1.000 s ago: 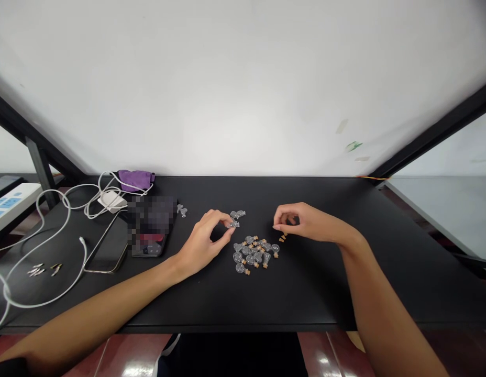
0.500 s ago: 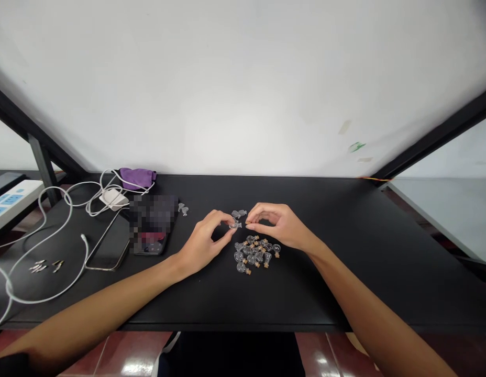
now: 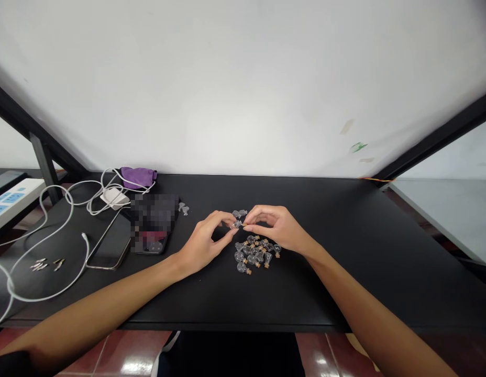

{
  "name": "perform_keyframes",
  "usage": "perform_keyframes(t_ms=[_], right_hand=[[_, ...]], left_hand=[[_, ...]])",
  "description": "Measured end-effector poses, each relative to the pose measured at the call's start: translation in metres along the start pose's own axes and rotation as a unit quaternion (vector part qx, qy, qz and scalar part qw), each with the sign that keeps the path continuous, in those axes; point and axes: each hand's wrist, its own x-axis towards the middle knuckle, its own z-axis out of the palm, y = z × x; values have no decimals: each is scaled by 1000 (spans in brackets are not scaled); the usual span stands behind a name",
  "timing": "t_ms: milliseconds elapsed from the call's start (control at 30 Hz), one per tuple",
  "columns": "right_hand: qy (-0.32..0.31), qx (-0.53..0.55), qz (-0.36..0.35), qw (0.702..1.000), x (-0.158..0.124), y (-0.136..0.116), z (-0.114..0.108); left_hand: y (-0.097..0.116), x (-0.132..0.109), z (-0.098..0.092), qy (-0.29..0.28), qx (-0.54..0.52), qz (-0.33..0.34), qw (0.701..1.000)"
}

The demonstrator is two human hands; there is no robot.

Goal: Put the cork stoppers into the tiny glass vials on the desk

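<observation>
The left hand [image 3: 206,246] was clenched in a light fingertip pinch on a small glass bottle [image 3: 237,224], which lay roughly on its side. Whether the bottle touched the table [image 3: 306,298] could not be told. The right hand [image 3: 276,228] came in from the opposite side, with its thumb and forefinger closed together at the bottle's mouth. A tan speck showed at those fingertips [image 3: 247,228], probably a cork [image 3: 243,225], though it was too small to be sure.

The grip looked well judged for such delicate work: both hands were braced close together, the bottle's mouth faced the right fingertips, and the pressure seemed gentle enough for thin glass. Both palms also stayed clear of the loose pieces.

Just beyond the grip lay two more bottles [image 3: 239,213]. Just below it sat a heap of corked bottles [image 3: 254,255], almost under the right hand. Well left of the grip were two further bottles [image 3: 184,209], a pixelated object [image 3: 152,222], a phone [image 3: 109,243], and a white cable [image 3: 50,277].
</observation>
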Motion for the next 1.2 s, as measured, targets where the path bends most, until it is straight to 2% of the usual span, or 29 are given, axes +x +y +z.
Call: perform_keyframes(t_ms=[833,1200], right_hand=[[15,11,-12,1000,0,-2,1],[17,20,11,1000,0,-1,1]], left_hand=[[-3,-1,2,-9,-60,-19,998],[-1,0,1,-9,-57,-15,998]])
